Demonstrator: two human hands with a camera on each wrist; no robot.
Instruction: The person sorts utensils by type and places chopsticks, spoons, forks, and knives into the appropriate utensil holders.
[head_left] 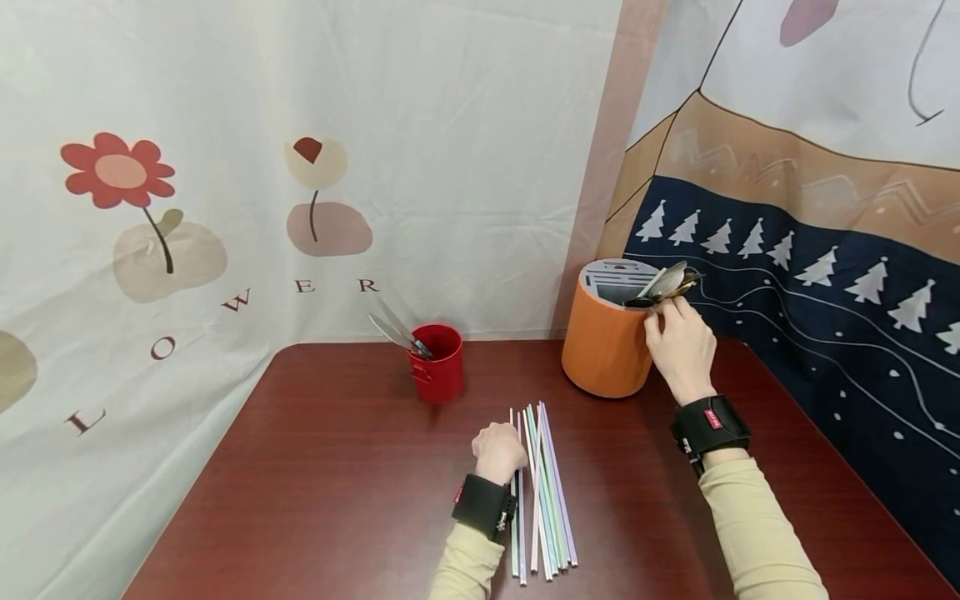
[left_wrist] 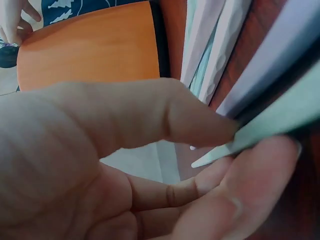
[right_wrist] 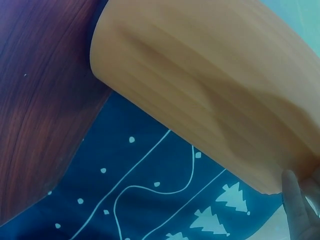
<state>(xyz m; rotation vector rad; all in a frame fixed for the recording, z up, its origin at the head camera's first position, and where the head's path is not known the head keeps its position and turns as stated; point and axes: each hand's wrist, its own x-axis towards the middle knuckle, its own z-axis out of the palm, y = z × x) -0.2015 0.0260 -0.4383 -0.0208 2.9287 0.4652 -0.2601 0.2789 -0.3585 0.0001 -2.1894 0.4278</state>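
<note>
I recorded the scene in order of size. The dark red-brown wooden bench (head_left: 315,500) carried every item and stood against printed fabric backdrops: a cream cloth with flower prints (head_left: 225,167) to the left and rear, and a navy cloth with white tree prints (head_left: 825,317) to the right.

The orange cylindrical holder with a slotted grey top (head_left: 603,350) stood upright at the rear right of the bench, close to the navy cloth. In the right wrist view its orange wall (right_wrist: 210,85) filled most of the frame.

The small red mug (head_left: 438,362) stood upright left of the holder and well apart from it. Two metal utensil handles (head_left: 393,327) leaned out of it toward the left.

The bundle of long pastel drinking straws (head_left: 543,492) lay flat on the bench near the front centre, roughly parallel, pointing away from me.

My right hand (head_left: 678,346) was raised at the rim of the orange holder, fingers curled and pinching a cluster of metal spoons (head_left: 667,283) whose bowls projected up and to the right above the rim. I could not tell how many spoons it held.

My left hand (head_left: 497,452) rested at the left edge of the straw bundle. The left wrist view showed its thumb (left_wrist: 150,115) and a finger pinching one pale green straw (left_wrist: 270,125), the other straws lying just beside it.
</note>
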